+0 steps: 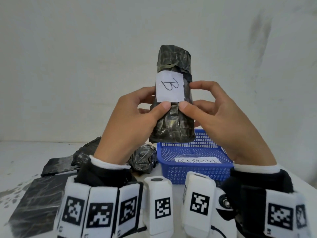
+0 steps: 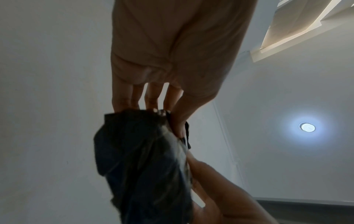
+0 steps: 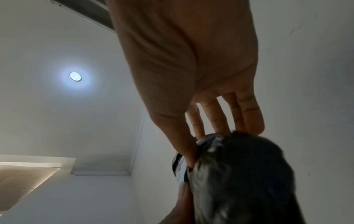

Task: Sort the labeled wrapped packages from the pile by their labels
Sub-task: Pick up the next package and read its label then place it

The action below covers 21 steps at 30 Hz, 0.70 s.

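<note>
Both hands share one grip on a black-wrapped package (image 1: pixel 173 93), held upright in the air above the worktop (image 1: pixel 25 152), in front of a pale wall (image 1: pixel 85 48). The left hand (image 1: pixel 135 114) curls round its left side, thumb pressed to the front just under a white label (image 1: pixel 169 87) marked "B"; the right hand (image 1: pixel 217 115) wraps the right side, thumb beside the left thumb and forefinger touching the label's right edge. From the left wrist view the left hand (image 2: pixel 168 60) reaches down to the package (image 2: pixel 141 163), fingers behind it and thumb on its near side, with the right hand (image 2: pixel 226 195) meeting it from below. From the right wrist view the right hand (image 3: pixel 191 68) grasps the package (image 3: pixel 239 181) the same way, thumb on the label's edge (image 3: pixel 181 168); the wrapping there is dark and blurred, so finer detail is hard to make out. Below the package, on the worktop, stands a blue basket (image 1: pixel 195 170) with a paper slip (image 1: pixel 198 160) that seems to read "ABNORMAL". Left of the basket lies the pile (image 1: pixel 85 155) of black-wrapped packages, one crumpled lump (image 1: pixel 144 158) just beside the basket's left wall and flat ones (image 1: pixel 36 201) nearer the left edge. Both wrists wear white bands (image 1: pixel 101 210) printed with black square markers. A round ceiling light (image 2: pixel 307 127) shows in both wrist views.
</note>
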Each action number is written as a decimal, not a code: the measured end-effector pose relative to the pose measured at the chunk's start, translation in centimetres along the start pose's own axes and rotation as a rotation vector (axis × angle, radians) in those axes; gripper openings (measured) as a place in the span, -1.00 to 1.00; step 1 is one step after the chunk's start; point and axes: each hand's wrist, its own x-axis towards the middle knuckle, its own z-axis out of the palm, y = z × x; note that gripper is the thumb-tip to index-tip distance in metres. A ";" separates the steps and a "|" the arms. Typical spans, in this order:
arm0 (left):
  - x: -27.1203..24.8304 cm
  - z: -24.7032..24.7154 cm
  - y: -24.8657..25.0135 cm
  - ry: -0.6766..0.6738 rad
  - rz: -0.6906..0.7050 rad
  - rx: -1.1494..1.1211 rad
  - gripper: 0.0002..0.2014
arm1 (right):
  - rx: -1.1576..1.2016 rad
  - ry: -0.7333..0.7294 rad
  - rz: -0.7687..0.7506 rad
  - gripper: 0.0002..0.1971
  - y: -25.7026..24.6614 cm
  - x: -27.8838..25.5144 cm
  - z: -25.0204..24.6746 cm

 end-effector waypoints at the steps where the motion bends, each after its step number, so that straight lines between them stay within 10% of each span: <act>1: 0.0 -0.1 -0.1 -0.002 -0.001 -0.003 -0.72 | -0.010 -0.006 0.001 -0.60 0.0 0.0 -0.1; 21: -0.4 0.0 0.5 -0.086 -0.138 -0.183 -0.68 | -0.033 0.013 0.035 -0.46 0.0 0.0 0.2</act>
